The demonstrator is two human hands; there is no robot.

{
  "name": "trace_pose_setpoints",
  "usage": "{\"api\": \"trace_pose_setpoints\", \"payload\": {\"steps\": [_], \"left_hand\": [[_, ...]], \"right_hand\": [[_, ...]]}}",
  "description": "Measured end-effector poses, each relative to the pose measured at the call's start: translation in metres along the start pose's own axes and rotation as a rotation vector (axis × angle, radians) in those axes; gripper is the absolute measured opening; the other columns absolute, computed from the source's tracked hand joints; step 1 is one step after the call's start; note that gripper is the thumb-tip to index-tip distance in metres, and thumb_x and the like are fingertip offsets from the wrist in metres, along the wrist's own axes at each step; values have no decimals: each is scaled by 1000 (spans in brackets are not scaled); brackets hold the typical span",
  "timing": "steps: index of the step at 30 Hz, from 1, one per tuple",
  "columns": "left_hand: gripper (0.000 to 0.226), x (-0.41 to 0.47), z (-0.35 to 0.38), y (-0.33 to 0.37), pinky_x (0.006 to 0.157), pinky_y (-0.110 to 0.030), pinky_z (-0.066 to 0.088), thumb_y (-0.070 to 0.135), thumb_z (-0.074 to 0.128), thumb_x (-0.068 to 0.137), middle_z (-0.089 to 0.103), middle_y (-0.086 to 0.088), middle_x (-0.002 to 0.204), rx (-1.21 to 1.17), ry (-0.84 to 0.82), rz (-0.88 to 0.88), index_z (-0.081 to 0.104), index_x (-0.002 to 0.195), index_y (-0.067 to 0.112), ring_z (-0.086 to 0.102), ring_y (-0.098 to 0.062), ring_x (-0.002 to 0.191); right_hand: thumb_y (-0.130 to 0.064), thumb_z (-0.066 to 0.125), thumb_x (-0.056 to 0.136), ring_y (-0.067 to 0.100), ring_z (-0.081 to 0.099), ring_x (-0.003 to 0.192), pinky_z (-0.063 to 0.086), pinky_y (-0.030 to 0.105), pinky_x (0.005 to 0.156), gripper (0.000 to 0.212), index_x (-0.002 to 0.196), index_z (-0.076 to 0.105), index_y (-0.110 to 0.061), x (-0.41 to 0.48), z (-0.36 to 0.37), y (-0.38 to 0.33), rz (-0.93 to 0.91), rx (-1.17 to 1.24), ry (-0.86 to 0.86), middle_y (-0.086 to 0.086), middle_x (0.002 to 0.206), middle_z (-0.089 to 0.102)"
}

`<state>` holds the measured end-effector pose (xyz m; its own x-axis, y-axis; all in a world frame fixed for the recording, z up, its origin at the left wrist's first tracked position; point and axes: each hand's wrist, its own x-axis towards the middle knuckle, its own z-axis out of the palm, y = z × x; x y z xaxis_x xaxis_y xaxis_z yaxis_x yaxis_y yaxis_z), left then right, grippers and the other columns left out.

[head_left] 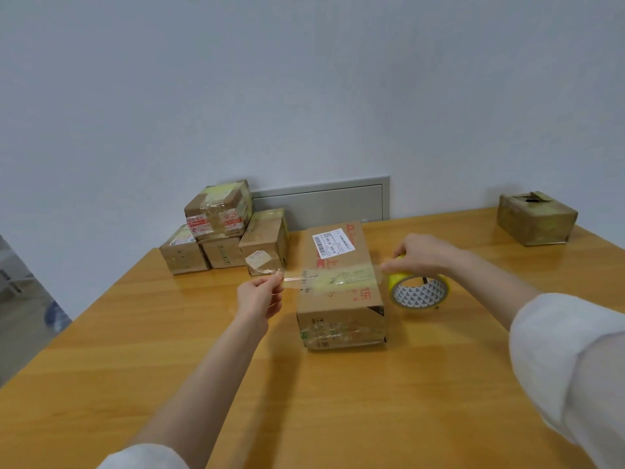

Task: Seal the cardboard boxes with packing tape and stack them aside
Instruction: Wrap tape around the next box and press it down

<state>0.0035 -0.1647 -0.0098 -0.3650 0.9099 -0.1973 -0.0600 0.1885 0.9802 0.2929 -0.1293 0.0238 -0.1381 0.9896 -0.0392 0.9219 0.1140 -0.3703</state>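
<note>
Left hand (259, 297) pinches the tape end (290, 282), right hand (421, 253) grips the tape roll (419, 292), stretching it over the labelled cardboard box (338, 252); next, probably pressing it down

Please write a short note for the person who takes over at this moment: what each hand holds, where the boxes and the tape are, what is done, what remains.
Left hand pinches the free tape end, left of the middle box.
Right hand grips the yellow tape roll, right of that box.
The strip runs across the box top, not yet cut.
Done: four boxes stacked at the table's back left.
Left: press down, cut, stack this box; then probably the far-right box, whose top looks open.
</note>
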Motion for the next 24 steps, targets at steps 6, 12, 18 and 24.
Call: {"api": "trace_pose_setpoints", "payload": {"steps": [6,12,18,24], "left_hand": [[40,-4,6,-18,59,-26,55,18,65,90,66,-12,98,243,-119,0,51,125,4,62,-16,72],[39,-11,15,10,94,-38,51,28,45,101,63,-5,119,412,-301,105,51,132,7,59,-21,109],[43,4,-8,26,91,-39,52,16,49,99,62,-5,114,385,-285,68,41,140,9,61,-22,104],[59,8,-14,15,92,-30,45,34,39,102,38,-5,149,707,-405,152,14,152,18,49,-19,118]], "right_hand": [[-52,59,86,13,45,58,37,26,54,43,84,70,-10,4,17,-6,42,53,-106,-5,62,51],[-44,59,90,16,43,61,36,28,57,32,77,61,-14,5,28,-22,70,176,-102,1,67,49],[-41,60,91,9,47,56,36,18,49,34,70,58,-14,17,49,-57,15,307,-51,-4,65,53],[-47,67,84,14,52,99,41,26,80,52,122,61,-13,21,48,-50,-9,373,-136,1,119,59]]}}
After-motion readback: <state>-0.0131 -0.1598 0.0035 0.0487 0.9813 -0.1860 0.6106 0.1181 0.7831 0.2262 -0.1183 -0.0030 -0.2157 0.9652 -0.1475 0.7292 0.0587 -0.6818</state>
